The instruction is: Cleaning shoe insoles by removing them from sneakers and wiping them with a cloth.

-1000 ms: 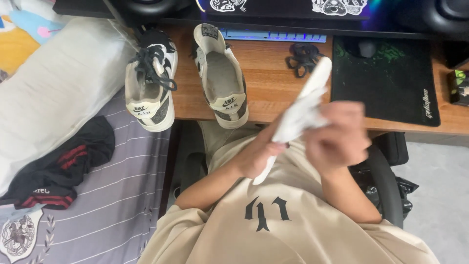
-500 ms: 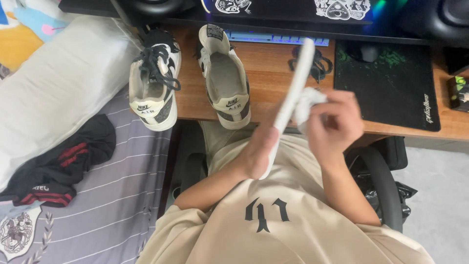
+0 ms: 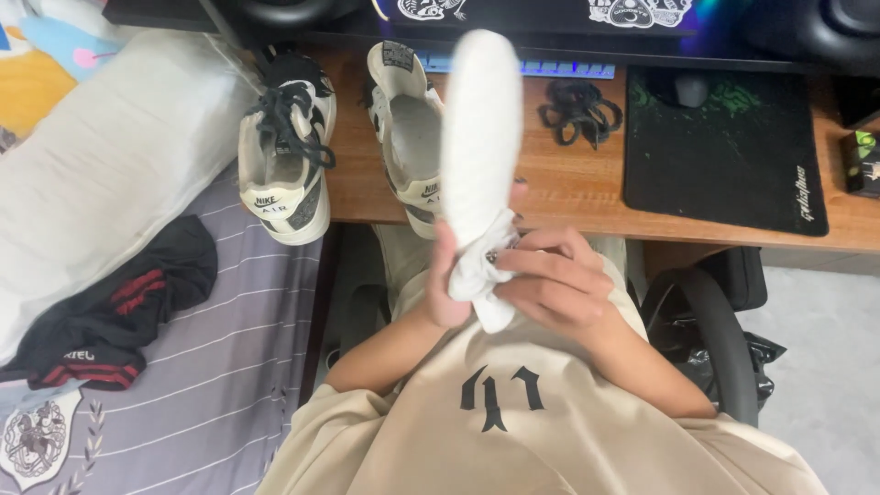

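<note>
Change since earlier: you are swinging the white insole (image 3: 479, 128) up from its slant toward the right, so it is now standing nearly upright in front of you, toe end pointing at the keyboard (image 3: 550, 67).
What that means: you are showing more of the insole's broad face to the camera, and the cloth work is sitting down at its heel end.
Left hand (image 3: 446, 286): you are closing it around the lower end of the insole, thumb in front, fingers wrapped behind out of sight.
Right hand (image 3: 550, 284): you are curling it tight on a bunched white cloth (image 3: 483, 275), pressing it against the insole's heel.
Insole position: you are holding it in the air above your lap, in front of the desk edge (image 3: 587, 215), touching nothing but your hands and the cloth.
Laced shoe (image 3: 284, 156): it is resting on the desk's left corner, heel toward you.
Open shoe (image 3: 408, 128): it is lying just beside the laced one, unlaced, partly hidden behind the insole.
Loose laces (image 3: 579, 105): they are lying in a black tangle near the mouse mat (image 3: 733, 156).
</note>
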